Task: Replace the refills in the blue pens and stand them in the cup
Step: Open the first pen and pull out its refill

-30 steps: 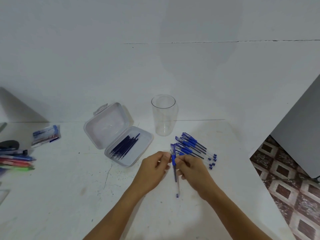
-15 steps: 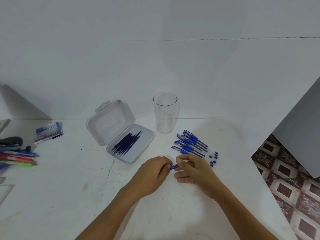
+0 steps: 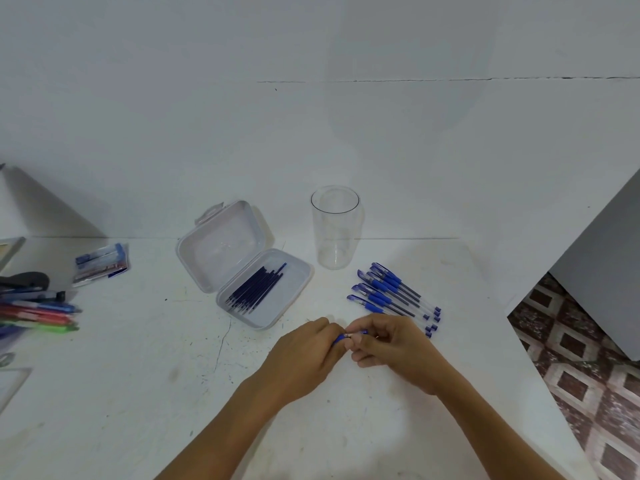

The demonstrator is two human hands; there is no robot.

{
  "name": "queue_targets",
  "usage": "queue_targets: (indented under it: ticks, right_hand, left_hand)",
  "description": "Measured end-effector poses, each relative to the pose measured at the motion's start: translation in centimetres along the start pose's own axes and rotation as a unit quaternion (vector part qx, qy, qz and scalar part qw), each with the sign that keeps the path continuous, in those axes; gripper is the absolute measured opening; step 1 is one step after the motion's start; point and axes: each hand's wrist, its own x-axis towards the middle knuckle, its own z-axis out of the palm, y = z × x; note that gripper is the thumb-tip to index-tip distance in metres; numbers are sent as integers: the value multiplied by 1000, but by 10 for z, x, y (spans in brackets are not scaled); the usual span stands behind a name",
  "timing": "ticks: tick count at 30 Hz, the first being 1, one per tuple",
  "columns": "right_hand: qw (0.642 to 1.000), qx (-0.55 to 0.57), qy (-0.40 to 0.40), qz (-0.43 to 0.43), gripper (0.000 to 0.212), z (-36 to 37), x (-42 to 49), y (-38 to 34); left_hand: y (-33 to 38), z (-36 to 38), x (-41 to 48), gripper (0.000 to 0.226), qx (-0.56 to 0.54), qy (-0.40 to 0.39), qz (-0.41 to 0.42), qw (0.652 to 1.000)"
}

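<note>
Head view: left grip (image 3: pixel 304 356) and right grip (image 3: pixel 398 348) meet over the near bench (image 3: pixel 138 375), fingers of both curled, pinching one blue pen (image 3: pixel 341 337) between them. Cup (image 3: pixel 335 233) stands far behind, spare pens (image 3: pixel 391 296) just right, refills (image 3: pixel 258 289) left.

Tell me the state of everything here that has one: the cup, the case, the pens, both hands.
Cup: upright, empty.
Case: lid open, refills lying inside.
Loose pens: lying flat beside the cup, capped.
Held pen: pinched between both hands, mostly hidden.
Left hand: fingers curled on the held pen.
Right hand: fingers curled on the held pen.
</note>
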Motion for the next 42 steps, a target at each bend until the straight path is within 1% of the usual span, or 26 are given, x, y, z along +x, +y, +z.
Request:
queue_targets:
  ticks: [3,7,10,11,13,15,16,21,26,29,32,39,42]
  right_hand:
    - [999,-4,20,-24,15,2,2,4]
    - [998,-8,50,-38,13,2,2,5]
    - [997,-27,60,-37,11,2,2,6]
    - [996,-49,71,-36,10,2,2,7]
    - [985,-133,106,-38,10,-1,2,10]
    - [965,-221,132,-49,10,-5,-1,13]
    - [957,-248,137,-56,10,-6,-2,13]
    - [935,-320,132,-77,10,-5,-4,14]
    - [911,-380,140,-75,26,-4,-2,18]
    - [892,-420,140,-89,32,-5,-4,24]
    - [889,-425,142,-95,34,-4,-6,25]
    - [894,-416,140,-87,37,-5,-6,25]
    - [898,-406,145,-86,33,-3,-9,20]
  left_hand:
    - [1,1,0,49,35,28,-4,999]
    - [-2,-1,-1,58,56,56,-38,996]
    - [-3,-3,-1,47,44,61,-34,997]
    - [-3,-4,-1,42,37,62,-33,997]
    - [-5,-4,-3,34,15,61,-30,998]
    - [-9,-3,-6,37,-13,61,-20,998]
    - [-11,-2,-8,38,-17,61,-13,998]
    - [-15,4,-9,31,-2,85,-4,996]
    - [-12,4,-13,34,-26,97,-14,995]
    - [-13,4,-14,24,-44,100,-13,994]
    - [-14,3,-14,19,-43,107,1,993]
    - [-15,9,-14,25,-28,104,21,994]
    - [-16,11,-16,28,-40,102,14,994]
